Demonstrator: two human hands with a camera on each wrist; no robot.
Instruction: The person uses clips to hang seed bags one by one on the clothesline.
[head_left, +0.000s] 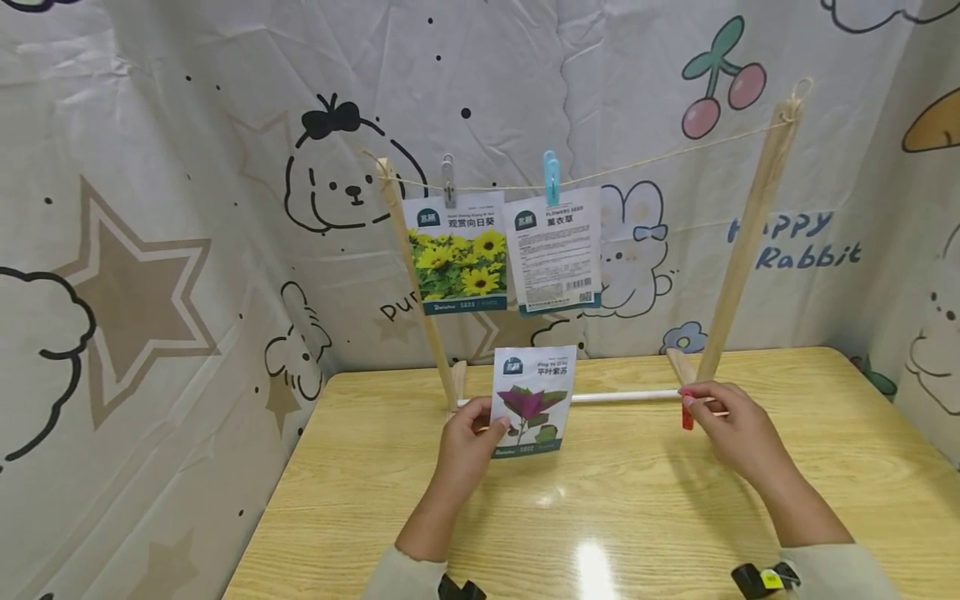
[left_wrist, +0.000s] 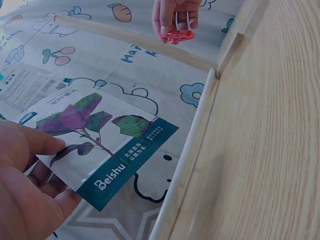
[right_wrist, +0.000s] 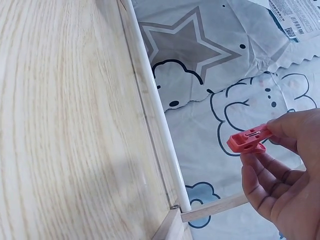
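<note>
My left hand pinches a seed packet by its left edge, thumb on the front; a purple-leaved plant is printed on it. In the right wrist view, my right hand holds a red clothespin between thumb and fingers. Above the hands, a string runs between two wooden posts. From it hang a yellow-flower seed packet under a grey clothespin and a text-covered packet under a blue clothespin.
The right wooden post and left wooden post stand on the wood-grain table. A white rod joins them low down. Behind hangs a cartoon-printed cloth.
</note>
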